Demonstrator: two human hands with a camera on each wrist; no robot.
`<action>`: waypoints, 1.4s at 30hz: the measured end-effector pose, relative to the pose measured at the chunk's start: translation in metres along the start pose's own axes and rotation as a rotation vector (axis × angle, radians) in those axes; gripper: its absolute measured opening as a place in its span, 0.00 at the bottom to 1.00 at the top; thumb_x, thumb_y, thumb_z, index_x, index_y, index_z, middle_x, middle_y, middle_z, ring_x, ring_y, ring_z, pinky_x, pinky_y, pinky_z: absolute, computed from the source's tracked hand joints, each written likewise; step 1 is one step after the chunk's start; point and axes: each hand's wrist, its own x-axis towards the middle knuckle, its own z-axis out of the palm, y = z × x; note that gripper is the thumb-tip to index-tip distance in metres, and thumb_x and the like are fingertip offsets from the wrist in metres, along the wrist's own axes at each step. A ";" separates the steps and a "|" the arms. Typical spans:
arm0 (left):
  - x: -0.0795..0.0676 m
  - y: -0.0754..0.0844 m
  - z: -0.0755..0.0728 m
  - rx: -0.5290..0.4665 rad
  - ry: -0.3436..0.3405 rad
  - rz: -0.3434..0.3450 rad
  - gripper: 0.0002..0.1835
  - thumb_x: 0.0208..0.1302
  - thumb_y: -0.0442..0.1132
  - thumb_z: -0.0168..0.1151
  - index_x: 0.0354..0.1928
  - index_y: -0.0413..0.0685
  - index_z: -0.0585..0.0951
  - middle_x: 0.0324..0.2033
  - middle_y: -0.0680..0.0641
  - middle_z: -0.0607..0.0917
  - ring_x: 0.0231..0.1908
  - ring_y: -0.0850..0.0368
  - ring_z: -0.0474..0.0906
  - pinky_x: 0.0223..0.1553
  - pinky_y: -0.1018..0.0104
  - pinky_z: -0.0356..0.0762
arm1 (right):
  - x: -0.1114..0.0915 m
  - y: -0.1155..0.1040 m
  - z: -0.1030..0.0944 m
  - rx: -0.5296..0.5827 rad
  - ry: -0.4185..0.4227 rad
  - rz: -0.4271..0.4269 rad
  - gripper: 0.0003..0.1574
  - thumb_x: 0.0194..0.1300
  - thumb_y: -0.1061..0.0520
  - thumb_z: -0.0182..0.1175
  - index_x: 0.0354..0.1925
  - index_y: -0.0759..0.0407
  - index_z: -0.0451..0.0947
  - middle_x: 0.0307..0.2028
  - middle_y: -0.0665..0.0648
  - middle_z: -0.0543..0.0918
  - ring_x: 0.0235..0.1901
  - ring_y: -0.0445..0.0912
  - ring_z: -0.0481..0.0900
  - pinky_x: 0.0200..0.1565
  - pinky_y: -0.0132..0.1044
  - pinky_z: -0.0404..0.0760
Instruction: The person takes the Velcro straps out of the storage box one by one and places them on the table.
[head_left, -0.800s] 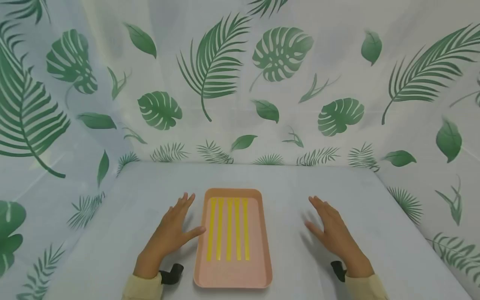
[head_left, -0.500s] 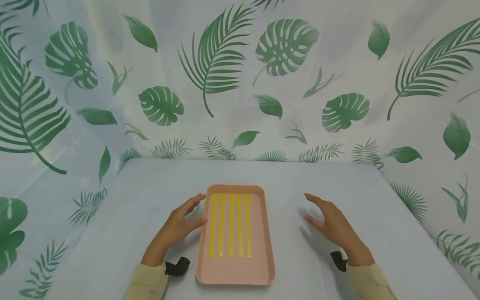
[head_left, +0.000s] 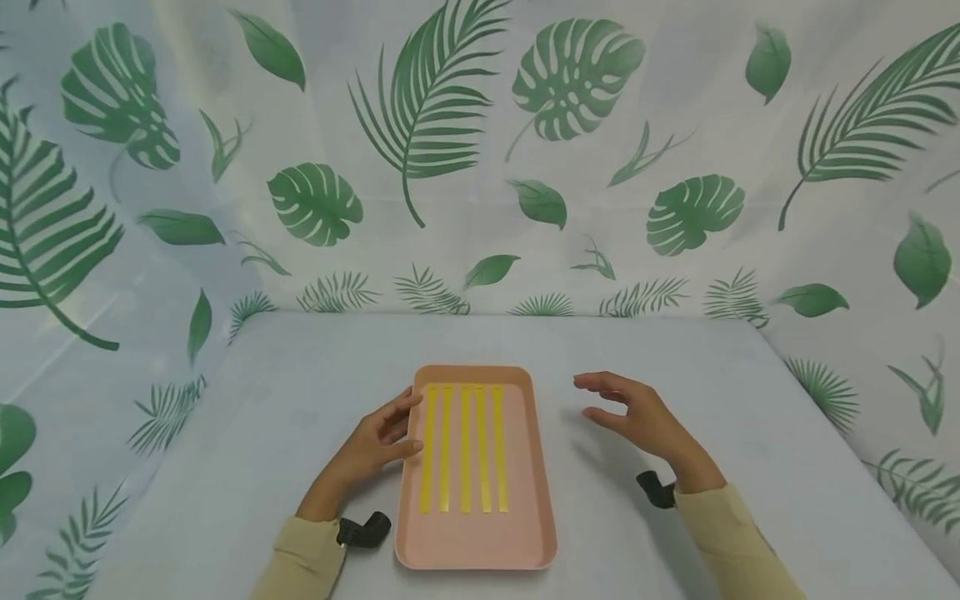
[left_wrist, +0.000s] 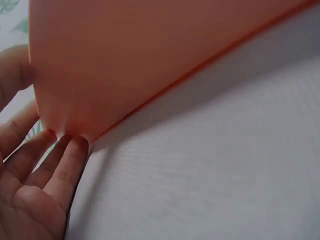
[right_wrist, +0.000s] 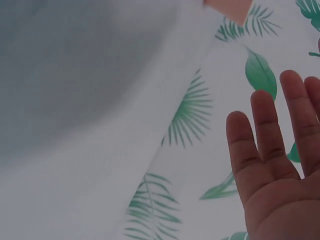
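Note:
An orange-pink rectangular tray (head_left: 474, 543) lies lengthwise on the white table in the head view. Several narrow yellow strips (head_left: 465, 450), each with a wider far end, lie side by side inside it. My left hand (head_left: 367, 448) holds the tray's left rim, thumb and a finger reaching over the edge. In the left wrist view, fingertips (left_wrist: 76, 142) press against the outer wall (left_wrist: 125, 65) of the tray. To the right of the tray, apart from it, hovers my right hand (head_left: 647, 418), fingers loosely bent, holding nothing.
A black wrist device (head_left: 364, 530) is worn on the left wrist, another (head_left: 656, 489) on the right. White table cloth (head_left: 315, 350) surrounds the tray. A leaf-printed curtain (head_left: 450, 217) closes off the back and both sides.
My left hand has moved right and its fingers have closed onto the tray's left rim. The right hand has come left toward the tray, fingers bending a little more.

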 end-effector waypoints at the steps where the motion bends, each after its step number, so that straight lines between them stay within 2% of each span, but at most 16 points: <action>1: -0.001 -0.001 0.000 -0.010 0.002 -0.005 0.41 0.72 0.29 0.71 0.79 0.23 0.61 0.84 0.25 0.44 0.77 0.21 0.58 0.70 0.71 0.74 | 0.003 -0.001 0.001 0.025 -0.016 -0.005 0.27 0.65 0.69 0.75 0.62 0.66 0.84 0.58 0.62 0.88 0.58 0.54 0.86 0.63 0.42 0.86; 4: -0.004 -0.003 -0.001 -0.029 0.010 -0.016 0.42 0.71 0.30 0.71 0.79 0.23 0.60 0.84 0.26 0.45 0.77 0.22 0.59 0.70 0.69 0.75 | 0.014 -0.004 0.005 0.110 -0.078 -0.016 0.26 0.67 0.69 0.74 0.62 0.66 0.84 0.57 0.64 0.88 0.58 0.47 0.85 0.63 0.32 0.84; 6: -0.005 -0.003 -0.002 -0.033 0.013 -0.020 0.42 0.71 0.30 0.71 0.80 0.23 0.60 0.84 0.26 0.45 0.77 0.22 0.59 0.70 0.69 0.75 | 0.023 -0.006 0.009 0.147 -0.122 -0.026 0.25 0.67 0.68 0.73 0.61 0.66 0.84 0.57 0.64 0.88 0.58 0.44 0.84 0.63 0.33 0.84; 10: -0.006 -0.001 -0.004 -0.040 0.014 -0.018 0.43 0.71 0.31 0.72 0.80 0.24 0.60 0.84 0.27 0.45 0.78 0.23 0.58 0.71 0.68 0.74 | 0.043 -0.012 0.015 0.204 -0.207 -0.042 0.23 0.68 0.69 0.72 0.60 0.69 0.84 0.57 0.66 0.88 0.59 0.44 0.84 0.63 0.38 0.85; 15: -0.002 0.000 -0.007 -0.038 0.021 -0.013 0.44 0.71 0.32 0.73 0.81 0.26 0.60 0.84 0.28 0.47 0.78 0.24 0.57 0.71 0.70 0.74 | 0.072 -0.020 0.021 0.279 -0.311 -0.094 0.20 0.67 0.76 0.69 0.57 0.74 0.84 0.54 0.71 0.88 0.55 0.39 0.85 0.61 0.37 0.86; 17: 0.000 -0.001 -0.008 -0.045 0.017 -0.011 0.44 0.71 0.31 0.73 0.81 0.26 0.60 0.84 0.27 0.48 0.78 0.25 0.58 0.71 0.69 0.74 | 0.082 -0.024 0.022 0.295 -0.359 -0.105 0.19 0.67 0.77 0.68 0.56 0.74 0.84 0.54 0.71 0.88 0.54 0.41 0.86 0.61 0.38 0.86; 24: 0.006 -0.002 -0.011 -0.093 -0.009 0.004 0.45 0.69 0.30 0.74 0.80 0.25 0.59 0.84 0.26 0.47 0.79 0.24 0.56 0.72 0.67 0.73 | 0.117 -0.035 0.032 0.301 -0.501 -0.093 0.16 0.72 0.72 0.66 0.56 0.75 0.84 0.55 0.76 0.85 0.57 0.69 0.82 0.64 0.54 0.85; 27: 0.006 -0.003 -0.010 -0.125 -0.026 0.001 0.46 0.68 0.28 0.75 0.80 0.23 0.58 0.84 0.26 0.46 0.79 0.24 0.55 0.73 0.67 0.73 | 0.127 -0.037 0.038 0.321 -0.545 -0.097 0.16 0.72 0.72 0.65 0.56 0.76 0.83 0.56 0.78 0.84 0.57 0.73 0.81 0.64 0.56 0.84; 33: 0.006 -0.003 -0.011 -0.147 -0.034 -0.009 0.49 0.65 0.27 0.76 0.80 0.22 0.56 0.83 0.25 0.49 0.79 0.24 0.55 0.74 0.64 0.71 | 0.143 -0.039 0.057 0.371 -0.642 -0.165 0.16 0.71 0.76 0.64 0.56 0.77 0.82 0.57 0.78 0.84 0.58 0.76 0.80 0.63 0.60 0.84; 35: 0.006 -0.004 -0.011 -0.148 -0.036 -0.016 0.49 0.65 0.27 0.75 0.81 0.24 0.56 0.83 0.25 0.51 0.79 0.25 0.56 0.74 0.64 0.71 | 0.148 -0.040 0.064 0.384 -0.671 -0.170 0.17 0.70 0.76 0.64 0.56 0.78 0.82 0.57 0.78 0.84 0.58 0.76 0.80 0.63 0.58 0.85; 38: 0.006 -0.003 -0.013 -0.155 -0.039 -0.029 0.51 0.64 0.26 0.76 0.82 0.26 0.54 0.82 0.25 0.54 0.79 0.26 0.57 0.74 0.63 0.72 | 0.154 -0.041 0.076 0.393 -0.699 -0.167 0.16 0.71 0.76 0.63 0.56 0.78 0.82 0.56 0.79 0.84 0.55 0.73 0.82 0.59 0.47 0.88; 42: 0.004 -0.002 -0.015 -0.167 -0.049 -0.039 0.55 0.62 0.30 0.80 0.83 0.27 0.54 0.82 0.26 0.55 0.80 0.27 0.57 0.74 0.62 0.72 | 0.161 -0.040 0.091 0.398 -0.728 -0.176 0.15 0.72 0.75 0.62 0.56 0.77 0.83 0.55 0.76 0.85 0.47 0.64 0.85 0.50 0.37 0.88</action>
